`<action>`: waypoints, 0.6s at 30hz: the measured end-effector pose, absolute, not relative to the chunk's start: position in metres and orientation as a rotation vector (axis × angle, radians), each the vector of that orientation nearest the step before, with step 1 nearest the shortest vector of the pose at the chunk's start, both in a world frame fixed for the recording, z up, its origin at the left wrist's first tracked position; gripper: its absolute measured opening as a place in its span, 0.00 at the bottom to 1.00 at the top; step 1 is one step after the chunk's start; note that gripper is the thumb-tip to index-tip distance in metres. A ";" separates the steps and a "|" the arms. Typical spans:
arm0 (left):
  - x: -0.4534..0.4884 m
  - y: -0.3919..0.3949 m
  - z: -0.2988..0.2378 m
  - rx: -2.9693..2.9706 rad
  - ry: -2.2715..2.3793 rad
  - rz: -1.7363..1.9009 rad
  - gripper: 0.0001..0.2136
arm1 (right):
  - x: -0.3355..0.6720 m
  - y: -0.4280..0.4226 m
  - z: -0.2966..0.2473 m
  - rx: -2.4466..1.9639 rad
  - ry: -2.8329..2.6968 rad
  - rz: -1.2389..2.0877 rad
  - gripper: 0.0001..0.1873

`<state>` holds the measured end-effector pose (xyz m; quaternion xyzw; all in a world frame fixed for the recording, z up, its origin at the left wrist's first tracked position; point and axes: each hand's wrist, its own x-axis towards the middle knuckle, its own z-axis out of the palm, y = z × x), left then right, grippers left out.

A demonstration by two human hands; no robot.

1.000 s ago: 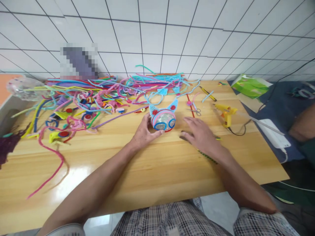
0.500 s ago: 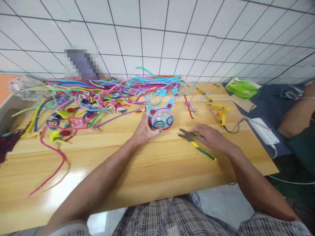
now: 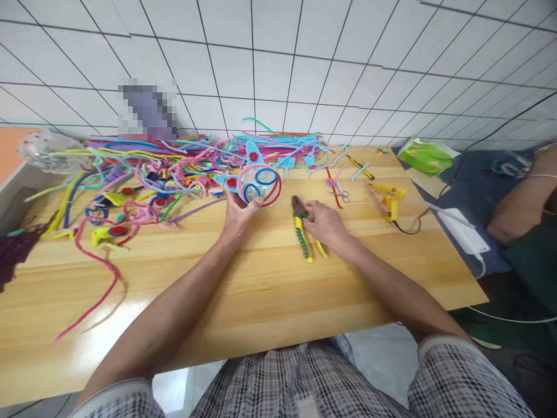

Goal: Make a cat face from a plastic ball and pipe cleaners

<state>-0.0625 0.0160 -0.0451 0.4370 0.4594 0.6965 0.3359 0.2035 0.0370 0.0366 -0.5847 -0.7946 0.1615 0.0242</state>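
Observation:
My left hand (image 3: pixel 239 217) is closed around a clear round ornament (image 3: pixel 260 184) dressed with pipe cleaners: a pink rim, two blue rings, a red curve and two blue pointed ears with red dots. The ornament is tilted, its ears toward the upper left. To the right, my right hand (image 3: pixel 325 223) grips the pliers (image 3: pixel 301 229) by one handle. Their dark jaws point away from me, and the green and yellow handles spread toward me.
Tangled pipe cleaners (image 3: pixel 174 168) cover the back left of the wooden table (image 3: pixel 243 302). At the right lie a yellow glue gun (image 3: pixel 389 200), small scissors (image 3: pixel 339 195), a utility knife (image 3: pixel 361 166) and a white power strip (image 3: pixel 463 231). Another person's arm (image 3: pixel 524 191) shows at the far right.
My left hand has moved left and turned the ornament so its ears lean left. My right hand has shifted left with the pliers, swinging their jaws away from me.

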 end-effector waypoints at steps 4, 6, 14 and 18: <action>-0.053 0.008 -0.046 1.198 1.145 1.844 0.57 | 0.163 0.039 0.033 -1.774 -2.426 0.592 0.29; -0.043 -0.001 -0.046 1.255 1.075 1.781 0.56 | 0.162 0.040 0.027 -1.738 -2.417 0.577 0.28; -0.012 -0.035 -0.034 1.122 0.861 1.476 0.51 | 0.196 0.061 0.004 -1.485 -2.292 0.684 0.28; -0.007 -0.045 -0.025 1.146 0.870 1.391 0.51 | 0.220 0.053 -0.002 -1.141 -2.306 0.738 0.28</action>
